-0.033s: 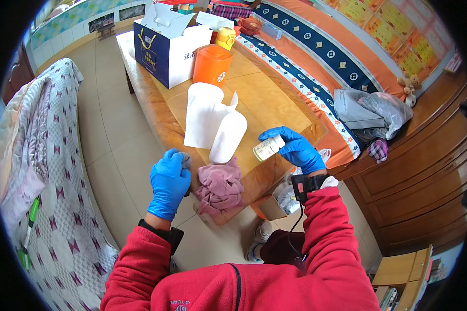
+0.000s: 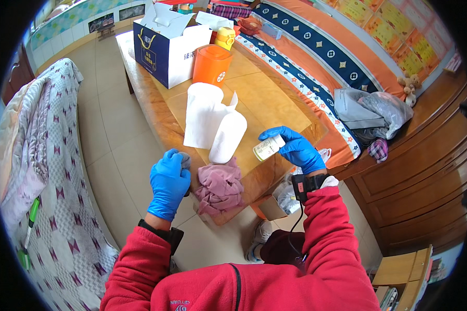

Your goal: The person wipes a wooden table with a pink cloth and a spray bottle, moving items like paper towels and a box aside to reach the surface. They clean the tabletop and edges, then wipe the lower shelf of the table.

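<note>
My right hand, in a blue glove, is closed around a small white pill bottle. The bottle is tilted over the right side of the wooden table, its label facing up. At the table's left edge, my blue-gloved left hand is closed on a bunched grey cloth, mostly hidden by the fingers. Between the hands, a crumpled pink cloth lies at the near corner of the table. Just beyond it is a roll of white paper towel with a loose length of sheet.
An orange bin, a yellow-lidded bottle and a blue-and-white box stand toward the table's far end. A cushioned orange bench runs along the right. Below the table's right side is an open carton. A covered sofa is at left.
</note>
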The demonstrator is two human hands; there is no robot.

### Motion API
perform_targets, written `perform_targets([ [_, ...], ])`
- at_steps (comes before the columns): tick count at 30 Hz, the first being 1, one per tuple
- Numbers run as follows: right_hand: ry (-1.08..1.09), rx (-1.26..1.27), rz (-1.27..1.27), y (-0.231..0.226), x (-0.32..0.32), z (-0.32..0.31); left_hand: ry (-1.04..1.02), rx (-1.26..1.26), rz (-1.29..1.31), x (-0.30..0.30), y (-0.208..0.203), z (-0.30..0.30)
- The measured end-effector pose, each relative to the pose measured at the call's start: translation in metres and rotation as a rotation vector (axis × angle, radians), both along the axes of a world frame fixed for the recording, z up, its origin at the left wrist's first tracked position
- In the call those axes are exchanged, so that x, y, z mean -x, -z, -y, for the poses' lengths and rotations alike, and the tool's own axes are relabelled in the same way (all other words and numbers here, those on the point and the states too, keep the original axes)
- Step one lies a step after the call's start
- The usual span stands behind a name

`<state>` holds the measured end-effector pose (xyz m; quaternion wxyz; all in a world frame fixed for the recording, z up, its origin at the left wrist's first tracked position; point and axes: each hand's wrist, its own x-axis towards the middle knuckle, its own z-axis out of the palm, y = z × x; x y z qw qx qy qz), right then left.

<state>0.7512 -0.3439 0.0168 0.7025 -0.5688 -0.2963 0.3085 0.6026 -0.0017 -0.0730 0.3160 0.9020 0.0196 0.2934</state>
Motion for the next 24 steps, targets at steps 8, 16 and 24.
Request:
perform_targets([
  [8, 0.020, 0.008, -0.032, 0.001, -0.007, -0.002, -0.006, -0.005, 0.005, 0.000, -0.001, 0.002],
  [16, 0.044, 0.024, 0.011, 0.007, -0.021, -0.009, -0.019, -0.052, -0.025, 0.000, -0.003, 0.002],
  [24, 0.088, 0.030, -0.029, 0.009, -0.034, -0.010, -0.003, -0.059, -0.011, 0.001, -0.006, 0.002],
])
